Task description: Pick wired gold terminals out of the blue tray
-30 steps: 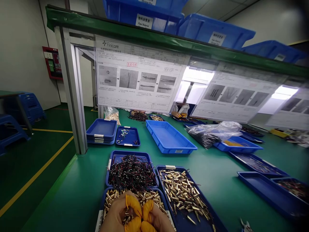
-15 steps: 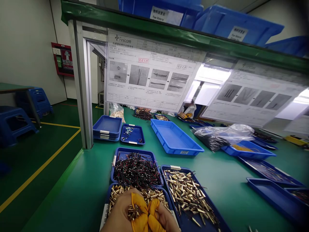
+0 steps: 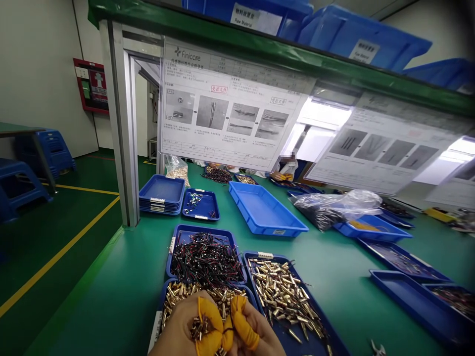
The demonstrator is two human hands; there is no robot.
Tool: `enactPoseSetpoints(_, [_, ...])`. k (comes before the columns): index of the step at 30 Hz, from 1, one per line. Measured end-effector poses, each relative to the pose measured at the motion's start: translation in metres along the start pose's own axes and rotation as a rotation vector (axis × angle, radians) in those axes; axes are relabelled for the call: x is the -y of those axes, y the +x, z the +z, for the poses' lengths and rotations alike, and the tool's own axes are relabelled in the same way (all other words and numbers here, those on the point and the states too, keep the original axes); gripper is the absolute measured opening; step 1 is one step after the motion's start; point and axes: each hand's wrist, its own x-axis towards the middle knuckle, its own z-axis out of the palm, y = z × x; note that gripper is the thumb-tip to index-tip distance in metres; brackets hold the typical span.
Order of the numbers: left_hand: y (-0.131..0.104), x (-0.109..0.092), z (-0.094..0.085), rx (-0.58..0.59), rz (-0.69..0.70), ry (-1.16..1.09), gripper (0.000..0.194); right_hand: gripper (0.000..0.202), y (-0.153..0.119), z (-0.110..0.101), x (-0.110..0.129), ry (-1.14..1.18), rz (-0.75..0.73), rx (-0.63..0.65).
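My left hand [image 3: 181,324], with yellow finger covers, is curled round a small bunch of brass tubes [image 3: 199,328]. Beside it my right hand [image 3: 260,329], also in yellow finger covers, pinches a thin dark wire [image 3: 231,316] that reaches to the left fingertips. Both hands are over a blue tray of brass tubes [image 3: 178,295], partly hidden by them. Just beyond lies a blue tray [image 3: 173,257] heaped with short black and red wires [image 3: 206,259]. To the right, a longer blue tray [image 3: 272,333] holds brass tubes with wires at some ends [image 3: 285,291].
A light blue bin [image 3: 265,210], a stack of blue trays [image 3: 161,190] and a small tray [image 3: 200,205] stand farther back. A plastic bag of dark parts [image 3: 330,210] lies right. Pliers [image 3: 377,347] lie near the front. Instruction sheets [image 3: 230,109] hang above. Another person's gloved hands [image 3: 284,176] show behind.
My right hand has drawn slightly away from the left and turned, so the dark wire between them now shows. The left hand keeps its bunch of tubes. The view has shifted slightly.
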Motion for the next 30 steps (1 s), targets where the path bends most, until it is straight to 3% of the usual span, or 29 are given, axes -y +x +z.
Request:
enactPoseSetpoints(6, [0.0,0.004,0.0,-0.065,-0.035,0.114,0.016,0.027,0.002,0.002,0.008,-0.371,0.043,0.117])
enactPoseSetpoints(10, [0.0,0.005,-0.001,-0.15,-0.079,0.292,0.012,0.029,-0.001,0.001,0.007,-0.701,0.047,-0.023])
enactPoseSetpoints(14, [-0.001,0.006,-0.003,-0.28,-0.191,0.506,0.012,0.03,-0.005,0.004,0.019,-0.764,-0.14,-0.193])
enactPoseSetpoints(15, [-0.001,0.006,-0.004,-0.246,-0.222,0.557,0.015,0.029,-0.006,0.005,0.022,-0.754,-0.181,-0.216])
enactPoseSetpoints(20, [-0.003,0.003,-0.006,0.146,-0.28,0.715,0.036,0.022,-0.009,0.003,0.029,-0.751,-0.255,-0.288])
enactPoseSetpoints(24, [-0.004,0.003,-0.008,0.192,-0.266,0.722,0.048,0.014,-0.01,-0.002,0.029,-0.876,-0.294,-0.333])
enactPoseSetpoints(30, [0.005,-0.012,-0.006,0.346,-0.426,0.706,0.055,0.023,-0.005,-0.013,0.02,-1.137,-0.354,-0.406])
